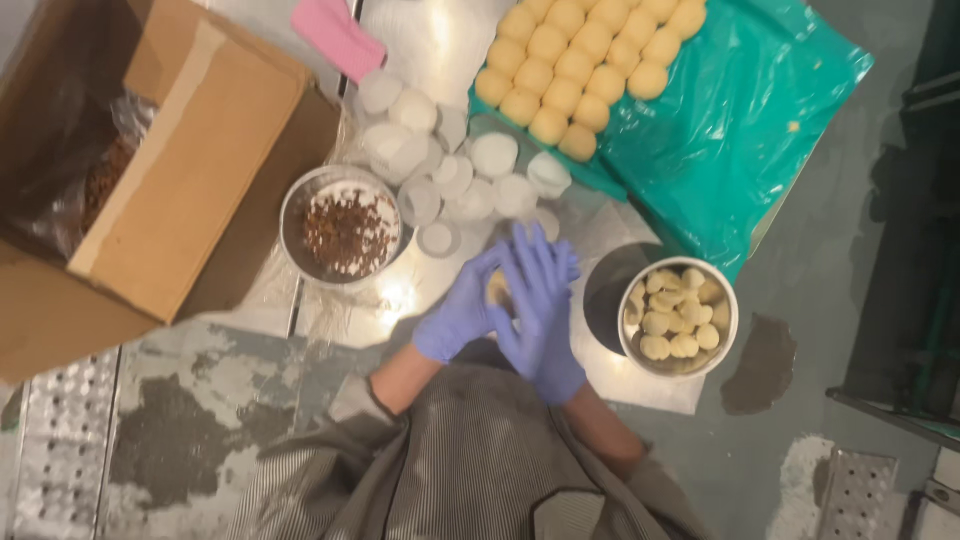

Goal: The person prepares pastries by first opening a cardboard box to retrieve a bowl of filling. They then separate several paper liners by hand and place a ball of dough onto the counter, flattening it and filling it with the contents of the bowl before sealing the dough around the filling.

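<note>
You've got the dough (497,290) pressed between both palms, left hand (462,312) under and beside it, right hand (538,300) flat over the top, fingers straight and together pointing away from you. Filling bowl (290,225) sits left, ball bowl (728,300) right.

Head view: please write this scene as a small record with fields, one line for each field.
left hand: gloved, cupped under a pale dough piece
right hand: gloved, pressed over the same piece
left bowl: metal, brown crumbly filling
right bowl: metal, small pale dough lumps
green sheet: bears rows of yellow dough balls
white discs: heaped between the bowls and the sheet
cardboard box: open, far left
</note>
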